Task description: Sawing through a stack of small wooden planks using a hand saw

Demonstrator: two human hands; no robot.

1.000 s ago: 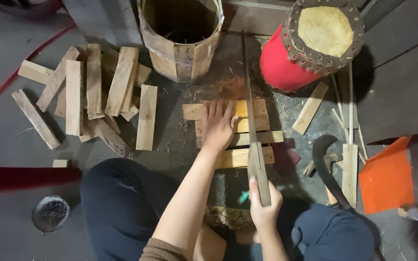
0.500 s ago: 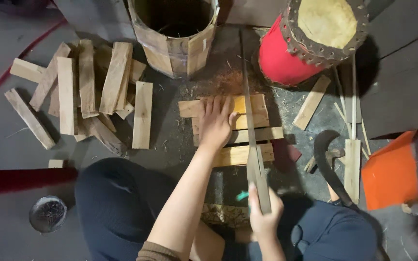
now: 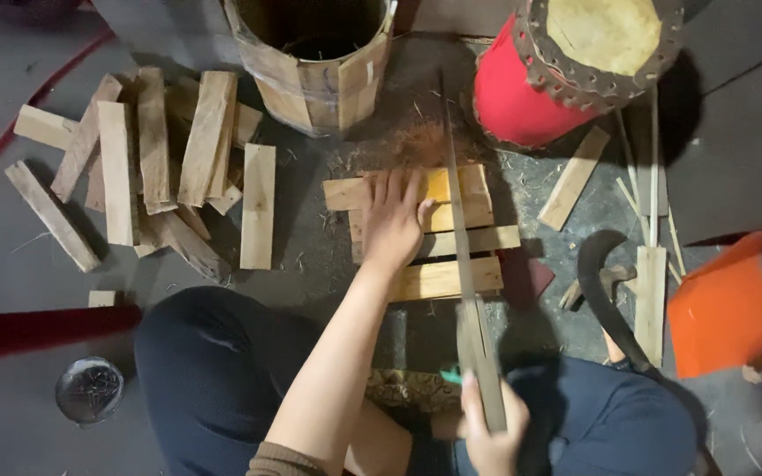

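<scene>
Pressing flat with fingers spread, the left hand is lying open, palm down, on a small stack of pale wooden slats on the dark grey floor; it is gripping nothing, only holding the slats down. Just beside its thumb, a long thin saw blade is running across the slats from near to far. The right hand, at the bottom edge of the view, is closing around the blade's wooden handle. The person is sitting on the floor with dark-trousered knees on either side of the work.

Reddish sawdust is lying scattered just beyond the slats. Farther back, an open wooden barrel shell built of staves is standing upright, and to its right a red drum with a tan skin head is leaning over. To the left, a loose heap of cut wooden blocks is lying well apart from the hands. To the right, a curved dark blade and several thin sticks are resting on the floor near an orange sheet. A small round metal tin is sitting by the left knee, close to a dark red strip.
</scene>
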